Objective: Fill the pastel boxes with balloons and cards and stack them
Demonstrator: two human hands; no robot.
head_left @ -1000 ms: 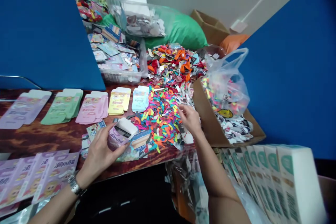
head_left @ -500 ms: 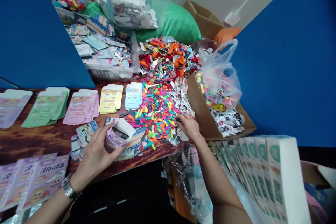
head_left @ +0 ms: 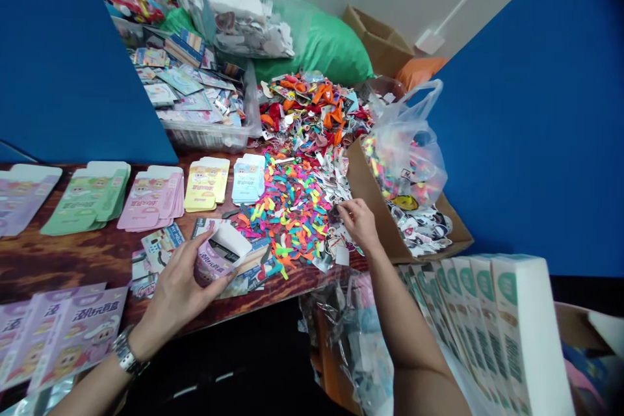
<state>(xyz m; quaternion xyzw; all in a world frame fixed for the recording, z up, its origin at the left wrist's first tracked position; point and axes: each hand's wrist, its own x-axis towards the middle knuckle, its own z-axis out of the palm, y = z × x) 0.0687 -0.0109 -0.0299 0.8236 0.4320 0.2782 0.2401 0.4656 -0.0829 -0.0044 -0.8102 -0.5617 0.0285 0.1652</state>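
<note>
My left hand [head_left: 182, 279] is wrapped round a small purple paper box [head_left: 214, 265] whose top gapes, with white flaps folded out and something dark inside. My right hand [head_left: 359, 224] has its fingers pinched together, and a small dark piece [head_left: 334, 213] shows at the fingertips, too small to name. It hovers over the border between a heap of small bright rubbery pieces, like uninflated balloons [head_left: 292, 208], and a strip of white cut-out stickers [head_left: 336, 182]. Printed cards [head_left: 158, 250] lie under and beside the box.
Flat folded boxes in purple, green [head_left: 88, 198], pink [head_left: 153, 198], yellow [head_left: 208, 182] and blue [head_left: 248, 179] line the table. Behind stand clear bins [head_left: 209, 136] of cards and scraps. A cardboard box [head_left: 373, 214] with stickers and a plastic bag [head_left: 424, 162] is right.
My right hand has shifted slightly right and up, from the coloured pieces towards the white stickers, its fingers still pinched. My left hand keeps hold of the purple box in nearly the same spot.
</note>
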